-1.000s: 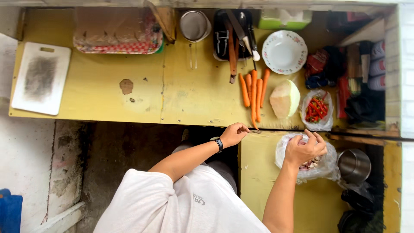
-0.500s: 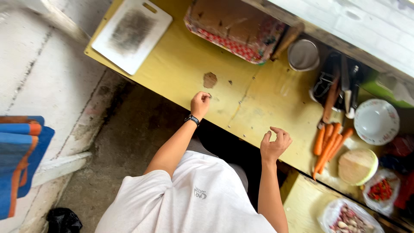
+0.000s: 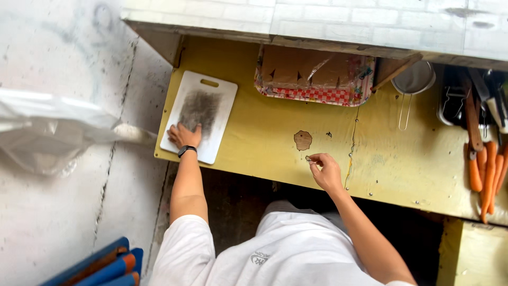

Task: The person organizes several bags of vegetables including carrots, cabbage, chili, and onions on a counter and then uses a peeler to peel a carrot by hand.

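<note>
So the left hand [image 3: 184, 135] is lying flat, fingers spread, on the near corner of a white cutting board [image 3: 200, 115] that has a big dark worn patch in the middle; there's a black watch [image 3: 186, 150] on that wrist. The board sits at the left end of a yellow desk [image 3: 264, 137], right up by its edge. The right hand [image 3: 325, 170] is well apart from the left, over the middle of the desk near the front edge, with thumb and fingertips pinched together on some tiny thing [image 3: 308, 158], too small to tell what it is. Just beyond that hand there's a brown spot [image 3: 302, 140] where the yellow surface has chipped off. Further back from the right hand sits a tray with a red checked rim [image 3: 312, 94], covered in clear plastic. Off to the right of the right hand there's a small metal strainer [image 3: 413, 80] with a wire handle, then a dark rack of utensils [image 3: 471, 100], and a few carrots [image 3: 486, 172] lying near the desk's far right end. The person wears a white t-shirt [image 3: 286, 254].
</note>
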